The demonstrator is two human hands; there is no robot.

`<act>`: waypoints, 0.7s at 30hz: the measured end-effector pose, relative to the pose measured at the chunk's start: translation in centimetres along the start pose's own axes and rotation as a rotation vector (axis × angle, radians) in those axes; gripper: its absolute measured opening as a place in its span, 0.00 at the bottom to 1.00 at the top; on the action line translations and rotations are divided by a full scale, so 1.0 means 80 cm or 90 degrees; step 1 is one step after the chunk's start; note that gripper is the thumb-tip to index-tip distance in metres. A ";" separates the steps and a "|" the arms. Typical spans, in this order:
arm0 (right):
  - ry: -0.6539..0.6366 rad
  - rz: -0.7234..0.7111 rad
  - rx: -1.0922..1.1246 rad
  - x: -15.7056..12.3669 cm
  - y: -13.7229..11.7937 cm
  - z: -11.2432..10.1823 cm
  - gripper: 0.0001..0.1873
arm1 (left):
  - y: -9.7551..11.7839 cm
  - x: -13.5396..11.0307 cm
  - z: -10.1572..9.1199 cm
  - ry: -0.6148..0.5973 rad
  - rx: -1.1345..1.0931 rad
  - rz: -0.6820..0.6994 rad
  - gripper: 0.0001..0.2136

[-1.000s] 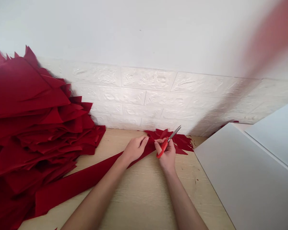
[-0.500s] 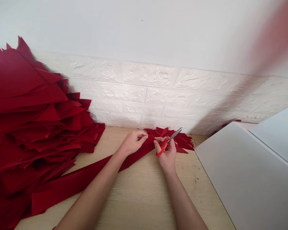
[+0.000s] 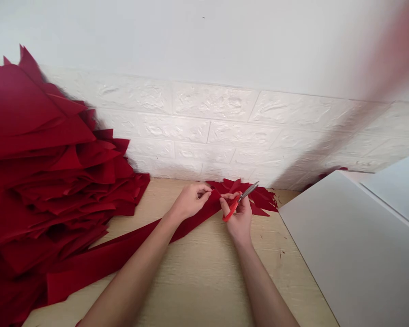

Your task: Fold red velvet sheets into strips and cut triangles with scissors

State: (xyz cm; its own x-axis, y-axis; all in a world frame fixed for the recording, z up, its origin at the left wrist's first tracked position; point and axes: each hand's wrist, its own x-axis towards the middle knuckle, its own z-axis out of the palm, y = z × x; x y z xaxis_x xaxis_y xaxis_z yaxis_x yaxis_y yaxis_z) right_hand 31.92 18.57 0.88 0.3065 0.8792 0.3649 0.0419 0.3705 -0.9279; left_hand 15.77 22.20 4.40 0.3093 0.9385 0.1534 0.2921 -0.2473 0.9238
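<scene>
Two bare hands at work on a pale wooden surface (image 3: pixel 204 277), seen from above. The left hand (image 3: pixel 190 200) has its fingers (image 3: pixel 204 193) pressed together, pinching the far end of a long red strip (image 3: pixel 122 247), which lies flat on the surface and trails away toward 8 o'clock. Just beside it at 3 o'clock, the right hand (image 3: pixel 240 219) grips red-handled scissors (image 3: pixel 240 202), its fingers curled shut about the handle; the grey blades point toward 2 o'clock and look nearly closed. Small red offcuts (image 3: pixel 262 197) lie just beyond the hands at 1 o'clock, against the white brick-patterned wall (image 3: pixel 207 127). A tall heap (image 3: pixel 44 172) of red pieces fills the 9 o'clock side. A white panel (image 3: pixel 354 259) lies at 4 o'clock.
</scene>
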 end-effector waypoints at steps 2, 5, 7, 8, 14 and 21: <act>0.006 0.001 -0.006 0.001 0.000 0.000 0.16 | 0.000 0.000 0.000 -0.004 0.005 -0.001 0.09; 0.011 -0.001 -0.010 0.001 0.000 -0.001 0.16 | -0.001 -0.001 0.001 -0.005 0.011 -0.004 0.09; 0.012 -0.004 -0.011 0.001 -0.001 0.000 0.16 | -0.002 0.000 0.002 -0.002 0.013 -0.006 0.09; 0.013 -0.006 -0.011 0.000 -0.001 0.000 0.16 | -0.002 0.001 0.002 0.001 0.013 -0.007 0.09; -0.001 -0.005 -0.006 -0.003 -0.002 0.001 0.16 | -0.006 0.003 0.002 0.025 0.027 -0.017 0.10; -0.031 0.008 -0.007 -0.003 -0.001 0.002 0.17 | -0.003 0.001 0.000 -0.011 0.034 -0.007 0.11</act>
State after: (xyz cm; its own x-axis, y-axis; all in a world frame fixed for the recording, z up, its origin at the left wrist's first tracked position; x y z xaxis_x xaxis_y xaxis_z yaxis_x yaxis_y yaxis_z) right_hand 31.67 18.38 0.92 0.2609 0.8972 0.3562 0.0493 0.3562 -0.9331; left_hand 15.75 22.36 4.18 0.3212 0.9372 0.1362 0.3431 -0.2492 0.9056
